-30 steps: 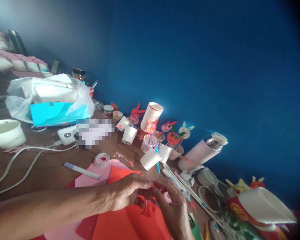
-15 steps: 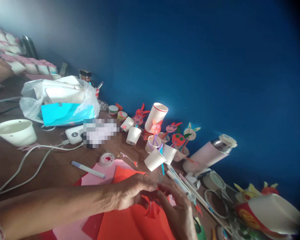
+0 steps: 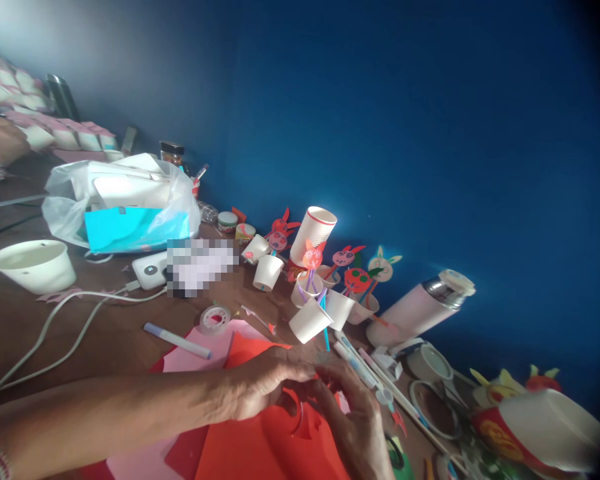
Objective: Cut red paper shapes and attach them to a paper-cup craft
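Observation:
Red paper (image 3: 270, 443) lies at the bottom centre over pink paper (image 3: 195, 343), with a curled or cut strip standing up between the hands. My left hand (image 3: 273, 377) reaches in from the left, its fingers closed on a bit of the red paper. From the right my right hand (image 3: 353, 403) meets it, fingers bent and fingertips at the same piece. The fingertips overlap, so the exact grip is partly hidden. A roll of tape (image 3: 215, 319) and a capped marker (image 3: 177, 341) rest by the paper's upper left edge.
Small paper cups (image 3: 310, 320) with paper animal faces stand ahead, near a pink thermos (image 3: 415, 307). At left are a white bowl (image 3: 33, 267), cables, a power bank (image 3: 150, 270) and a plastic bag (image 3: 65, 200). Another person's hand (image 3: 3, 141) shows at far left.
Both hands hold nearly the same pose at the red paper. The view has shifted very slightly.

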Motion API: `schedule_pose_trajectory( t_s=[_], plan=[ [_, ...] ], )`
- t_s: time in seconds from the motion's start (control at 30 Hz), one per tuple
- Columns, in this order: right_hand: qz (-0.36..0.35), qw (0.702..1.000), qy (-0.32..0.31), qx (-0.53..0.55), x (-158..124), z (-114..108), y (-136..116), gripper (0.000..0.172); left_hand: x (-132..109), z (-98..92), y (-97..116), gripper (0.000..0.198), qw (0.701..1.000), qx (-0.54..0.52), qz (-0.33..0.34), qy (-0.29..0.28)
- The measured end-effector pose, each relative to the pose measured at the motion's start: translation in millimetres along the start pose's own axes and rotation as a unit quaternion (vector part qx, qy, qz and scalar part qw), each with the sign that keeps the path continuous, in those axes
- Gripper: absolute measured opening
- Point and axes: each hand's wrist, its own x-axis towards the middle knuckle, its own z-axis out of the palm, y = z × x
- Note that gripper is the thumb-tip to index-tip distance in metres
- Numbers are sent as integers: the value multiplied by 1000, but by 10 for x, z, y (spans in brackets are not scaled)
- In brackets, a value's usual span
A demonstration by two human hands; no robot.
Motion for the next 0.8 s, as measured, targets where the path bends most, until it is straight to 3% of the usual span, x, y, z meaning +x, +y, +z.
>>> schedule_pose_trajectory(
  t_s=[0.2,0.4,0.8],
  plan=[
    [40,999,30,-5,-6,25,-23,6,-3,6,10,15,1000,8,0,3],
    [59,998,-28,5,7,6,17,11,-1,1,9,18,1000,24,5,-15],
    [78,995,-26,51,0,55,25,13,21,-9,-16,21,998,53,-23,26]
  ],
)
